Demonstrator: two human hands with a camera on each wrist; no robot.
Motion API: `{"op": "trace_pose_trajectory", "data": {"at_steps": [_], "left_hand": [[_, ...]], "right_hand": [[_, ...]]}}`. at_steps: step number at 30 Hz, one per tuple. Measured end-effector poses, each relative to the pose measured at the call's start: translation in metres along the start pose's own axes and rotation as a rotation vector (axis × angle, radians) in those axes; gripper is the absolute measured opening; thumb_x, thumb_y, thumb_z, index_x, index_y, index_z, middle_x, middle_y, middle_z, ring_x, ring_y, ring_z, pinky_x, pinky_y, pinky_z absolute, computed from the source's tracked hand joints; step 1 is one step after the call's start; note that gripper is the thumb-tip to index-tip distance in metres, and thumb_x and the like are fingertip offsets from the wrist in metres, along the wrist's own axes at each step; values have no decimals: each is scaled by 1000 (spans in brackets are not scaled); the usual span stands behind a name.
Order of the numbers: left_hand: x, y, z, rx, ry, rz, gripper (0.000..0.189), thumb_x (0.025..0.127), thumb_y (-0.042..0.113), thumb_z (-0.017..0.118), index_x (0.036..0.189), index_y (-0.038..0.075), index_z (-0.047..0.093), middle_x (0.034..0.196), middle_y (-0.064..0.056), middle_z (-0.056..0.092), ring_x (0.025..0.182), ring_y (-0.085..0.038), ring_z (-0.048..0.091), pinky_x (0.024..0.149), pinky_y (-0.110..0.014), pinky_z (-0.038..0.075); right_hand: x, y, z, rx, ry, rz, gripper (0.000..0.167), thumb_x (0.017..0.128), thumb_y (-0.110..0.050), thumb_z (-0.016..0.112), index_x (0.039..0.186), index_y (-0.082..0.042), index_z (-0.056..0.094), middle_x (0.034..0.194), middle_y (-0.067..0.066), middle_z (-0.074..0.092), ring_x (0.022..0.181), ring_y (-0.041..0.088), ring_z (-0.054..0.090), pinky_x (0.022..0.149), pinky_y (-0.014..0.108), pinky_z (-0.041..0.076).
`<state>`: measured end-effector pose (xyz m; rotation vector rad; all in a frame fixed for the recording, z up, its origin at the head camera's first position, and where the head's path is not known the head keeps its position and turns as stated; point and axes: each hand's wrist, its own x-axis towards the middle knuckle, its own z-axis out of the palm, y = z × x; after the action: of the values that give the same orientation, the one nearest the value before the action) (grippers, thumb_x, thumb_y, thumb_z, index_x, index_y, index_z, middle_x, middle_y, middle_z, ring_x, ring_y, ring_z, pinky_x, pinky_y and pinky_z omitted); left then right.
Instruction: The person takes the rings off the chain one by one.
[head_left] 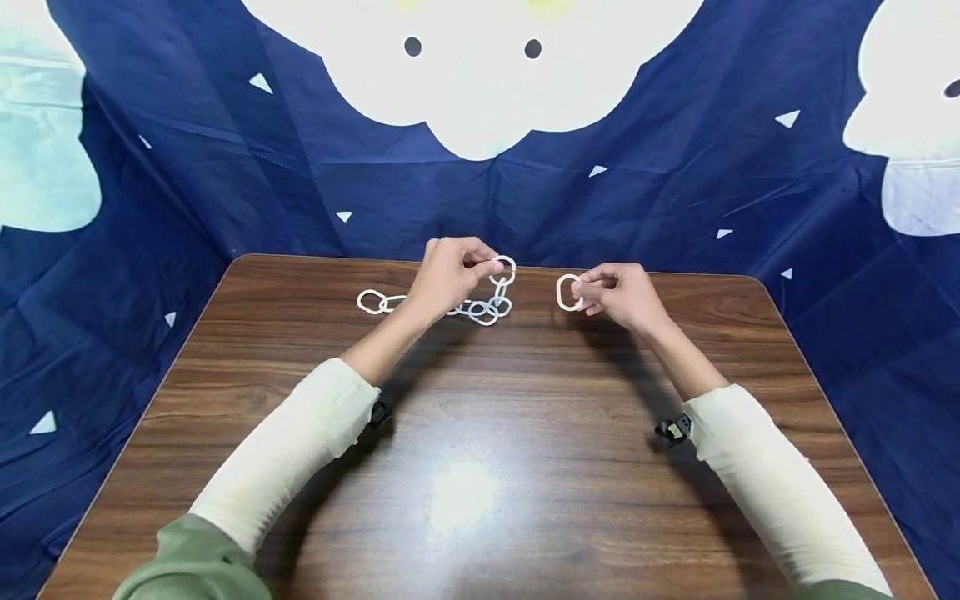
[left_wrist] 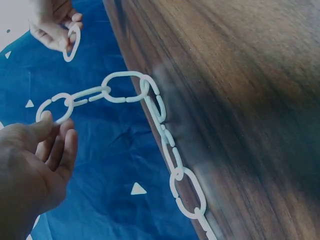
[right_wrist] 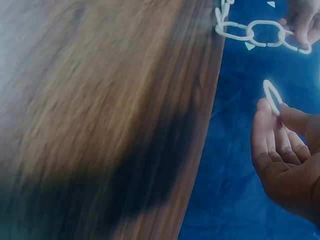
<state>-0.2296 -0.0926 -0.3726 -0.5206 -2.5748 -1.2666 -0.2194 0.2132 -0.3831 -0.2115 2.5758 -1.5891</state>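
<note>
Head view: left hand [head_left: 453,273] pinches end of chain [head_left: 495,301] between thumb and fingers; most lies on table [head_left: 480,408], toward nine o'clock. Right hand [head_left: 618,293], at three o'clock from left hand, pinches separate link [head_left: 559,293]. Left wrist view: chain bends, leaves view at five o'clock. Right wrist view: thumb [right_wrist: 296,119], fingers [right_wrist: 261,131] pinch link; chain apart, at twelve o'clock.
</note>
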Motion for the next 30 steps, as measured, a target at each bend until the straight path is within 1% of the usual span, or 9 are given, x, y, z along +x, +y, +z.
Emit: {"op": "trace_pose_trajectory", "data": {"at_steps": [4, 7, 9, 13, 18, 22, 30], "left_hand": [[2, 2, 1, 0, -8, 1, 13, 99, 20, 89, 106, 9, 89, 101, -6, 89, 90, -18, 81, 78, -30, 56], [4, 4, 1, -2, -6, 8, 12, 99, 19, 90, 106, 10, 89, 101, -6, 89, 91, -18, 81, 78, -30, 56], [5, 6, 0, -4, -6, 11, 12, 98, 19, 90, 106, 10, 89, 101, -6, 89, 91, -19, 82, 78, -30, 56], [6, 8, 0, -13, -12, 8, 13, 98, 19, 90, 107, 9, 89, 103, -7, 89, 91, -19, 82, 77, -29, 55], [7, 8, 0, -12, -14, 7, 13, 98, 19, 90, 106, 9, 89, 103, -7, 89, 91, -18, 82, 76, -26, 54], [8, 8, 0, -12, -18, 18, 13, 98, 20, 90, 106, 10, 90, 103, -7, 89, 90, -18, 81, 76, -25, 54], [8, 10, 2, 2, -27, 22, 14, 98, 22, 91, 106, 10, 90, 102, -7, 89, 89, -18, 81, 76, -27, 55]], "right_hand": [[-5, 8, -10, 32, 2, 38, 33, 105, -11, 82, 121, 17, 75, 82, 4, 83, 64, 3, 77, 72, 32, 70], [-7, 16, -17, 78, 9, 78, 35, 104, -10, 82, 122, 19, 72, 76, -5, 80, 65, 6, 78, 73, 32, 70], [-7, 22, -22, 103, 17, 104, 36, 105, -8, 81, 123, 21, 71, 75, -7, 79, 66, 8, 79, 72, 29, 70], [-7, 34, -31, 117, 29, 164, 37, 105, -5, 79, 128, 21, 68, 79, -7, 79, 67, 7, 79, 72, 26, 69], [-5, 43, -41, 100, 21, 241, 38, 106, -4, 75, 135, 20, 66, 87, -6, 78, 71, 4, 77, 76, 24, 69], [-3, 49, -50, 95, 19, 262, 39, 107, -3, 73, 137, 20, 63, 89, -7, 78, 73, 2, 76, 78, 25, 69], [2, 63, -59, 101, 15, 294, 38, 108, -3, 73, 137, 20, 63, 88, -9, 79, 74, 2, 77, 78, 26, 69]]}}
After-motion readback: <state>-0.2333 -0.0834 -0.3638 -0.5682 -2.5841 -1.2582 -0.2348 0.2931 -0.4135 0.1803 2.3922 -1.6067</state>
